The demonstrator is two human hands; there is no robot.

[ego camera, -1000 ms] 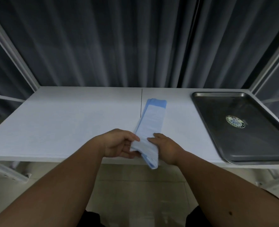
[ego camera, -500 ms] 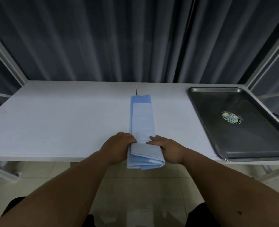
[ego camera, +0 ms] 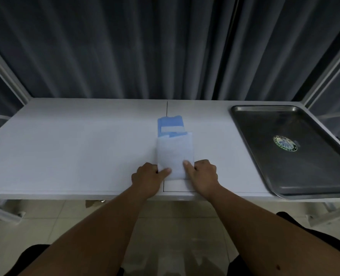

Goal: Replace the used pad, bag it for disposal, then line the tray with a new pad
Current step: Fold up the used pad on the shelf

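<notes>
Two hands are holding the folded pad [ego camera: 175, 154] at its near end, on the white worktop [ego camera: 75, 148] close to the front edge. The left hand [ego camera: 148, 179] is pinching the pad's left edge, thumb lying on top and the other fingers curled beside it. The right hand [ego camera: 202, 175] is gripping the right edge the same way. The pad's white face is showing toward the person, while its blue layers are sticking out at the far end. The metal tray [ego camera: 264, 124] is sitting well apart on the right, bare, with a round sticker [ego camera: 284, 143] on its floor. Dark curtains [ego camera: 145, 46] are hanging behind.
</notes>
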